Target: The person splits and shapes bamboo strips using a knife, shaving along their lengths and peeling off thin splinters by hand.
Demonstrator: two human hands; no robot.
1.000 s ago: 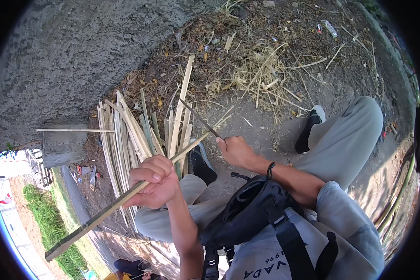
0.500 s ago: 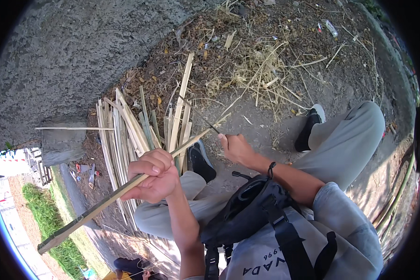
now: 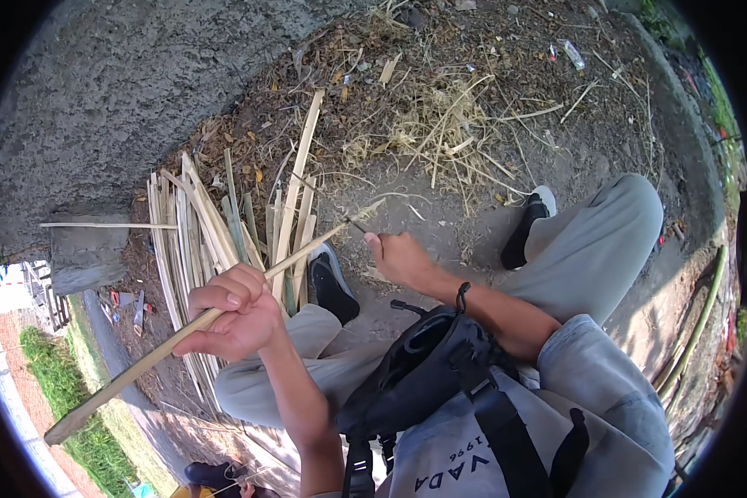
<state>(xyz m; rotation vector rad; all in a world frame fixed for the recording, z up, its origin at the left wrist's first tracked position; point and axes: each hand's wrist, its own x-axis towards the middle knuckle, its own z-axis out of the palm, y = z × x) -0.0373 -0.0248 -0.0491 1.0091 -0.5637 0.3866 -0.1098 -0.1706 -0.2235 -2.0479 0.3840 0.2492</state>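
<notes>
A long, pale split-bamboo strip slants across the view from lower left to centre. My left hand is closed around its middle. In my right hand is a thin dark-bladed knife, gripped with the thumb along it. The blade crosses the strip near its far end, where light shavings curl up. Part of the handle is hidden in my fingers. Beyond my left hand lies a bundle of similar strips, leaning together on the ground.
A rough grey stone surface fills the upper left. Loose shavings litter the dirt ahead. A black waist bag sits at my lap. A handsaw lies at left. Part of another person shows at lower left.
The knife has come down onto the strip's far end, and shavings now stand up there. The whole scene has shifted slightly left in view.
</notes>
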